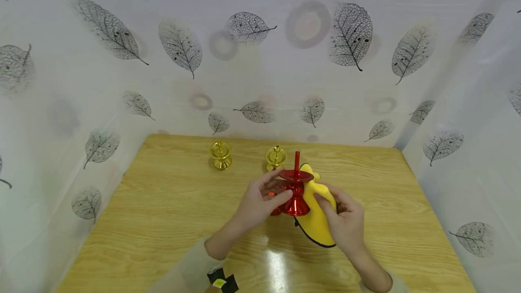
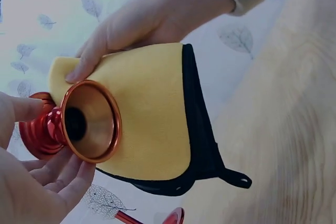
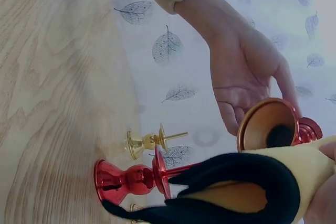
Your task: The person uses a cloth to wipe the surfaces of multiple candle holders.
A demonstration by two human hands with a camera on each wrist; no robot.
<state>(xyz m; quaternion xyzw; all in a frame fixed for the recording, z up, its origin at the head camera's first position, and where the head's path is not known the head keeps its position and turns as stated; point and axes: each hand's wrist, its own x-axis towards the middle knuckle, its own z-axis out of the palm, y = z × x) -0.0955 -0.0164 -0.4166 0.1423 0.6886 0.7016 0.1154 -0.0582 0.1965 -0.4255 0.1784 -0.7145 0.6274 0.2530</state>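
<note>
My left hand (image 1: pixel 257 200) holds a shiny red metal candlestick (image 1: pixel 296 206) upright above the table, its thin spike pointing up. In the left wrist view its hollow base (image 2: pixel 92 121) shows, coppery inside with a dark centre. My right hand (image 1: pixel 346 218) pinches a yellow mitt-shaped cloth (image 1: pixel 316 223) with black edging, right beside the candlestick. The cloth overlaps the candlestick in view; whether they press together I cannot tell. A second red candlestick (image 3: pixel 113 182) stands on the table, mostly hidden behind my left hand in the head view.
Two gold candlesticks stand toward the back of the wooden table (image 1: pixel 171 220), one to the left (image 1: pixel 222 163) and one near the middle (image 1: pixel 275 156), partly covered by my left hand. A white leaf-patterned curtain (image 1: pixel 260 76) encloses the table's back and sides.
</note>
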